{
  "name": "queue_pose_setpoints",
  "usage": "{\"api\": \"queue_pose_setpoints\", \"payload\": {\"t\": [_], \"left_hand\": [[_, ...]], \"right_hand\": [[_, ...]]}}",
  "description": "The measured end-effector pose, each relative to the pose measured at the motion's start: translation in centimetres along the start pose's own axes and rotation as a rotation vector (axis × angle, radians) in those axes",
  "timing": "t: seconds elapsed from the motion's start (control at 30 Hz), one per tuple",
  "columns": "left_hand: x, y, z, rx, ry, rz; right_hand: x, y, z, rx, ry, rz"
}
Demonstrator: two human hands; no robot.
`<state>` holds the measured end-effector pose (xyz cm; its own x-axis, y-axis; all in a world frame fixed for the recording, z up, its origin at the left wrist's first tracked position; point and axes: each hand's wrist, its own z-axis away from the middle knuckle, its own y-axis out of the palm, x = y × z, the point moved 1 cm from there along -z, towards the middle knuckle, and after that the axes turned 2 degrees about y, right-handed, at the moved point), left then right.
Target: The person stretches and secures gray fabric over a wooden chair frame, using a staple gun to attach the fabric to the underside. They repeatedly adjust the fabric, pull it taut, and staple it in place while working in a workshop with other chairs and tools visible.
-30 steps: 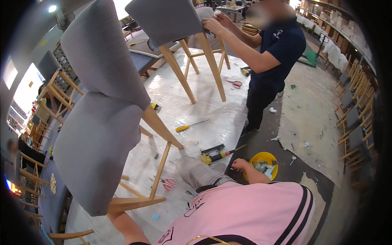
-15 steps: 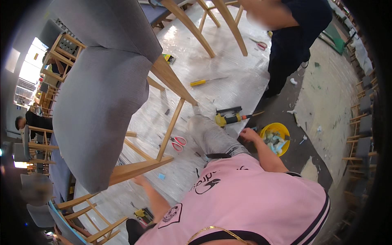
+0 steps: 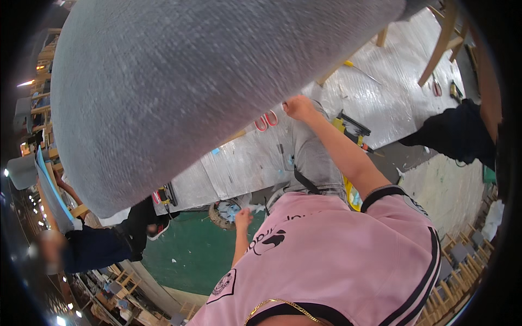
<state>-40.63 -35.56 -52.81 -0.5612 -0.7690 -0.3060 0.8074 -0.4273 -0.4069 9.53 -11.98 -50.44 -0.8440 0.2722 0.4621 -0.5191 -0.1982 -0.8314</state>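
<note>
The grey upholstered chair (image 3: 206, 92) is seen filling the upper left of the view, its lower edge met by the right hand (image 3: 298, 107), whose fingers are curled against that edge (whether it is actually gripped cannot be told). The left hand (image 3: 243, 218) is seen well below the chair, loosely closed with nothing visibly held, just beside a round basket (image 3: 220, 214). Red scissors (image 3: 266, 120) are seen just under the chair's edge, near the right hand.

R arm stretched up, right hand (image 3: 298, 107) w/ fingers curled; left hand (image 3: 243, 218) hangs low, loosely closed
</note>
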Motion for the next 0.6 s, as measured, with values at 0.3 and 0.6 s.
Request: {"api": "queue_pose_setpoints", "payload": {"t": [0.3, 0.6], "left_hand": [[-13.7, -1.6, 0.1, -0.065, 0.504, 0.223], [-10.2, 6.0, -10.9, 0.374, 0.205, -0.269]], "right_hand": [[-2.1, 8.8, -9.8, -0.264, 0.41, -0.216], [-17.4, -2.2, 2.4, 0.061, 0.493, -0.778]]}}
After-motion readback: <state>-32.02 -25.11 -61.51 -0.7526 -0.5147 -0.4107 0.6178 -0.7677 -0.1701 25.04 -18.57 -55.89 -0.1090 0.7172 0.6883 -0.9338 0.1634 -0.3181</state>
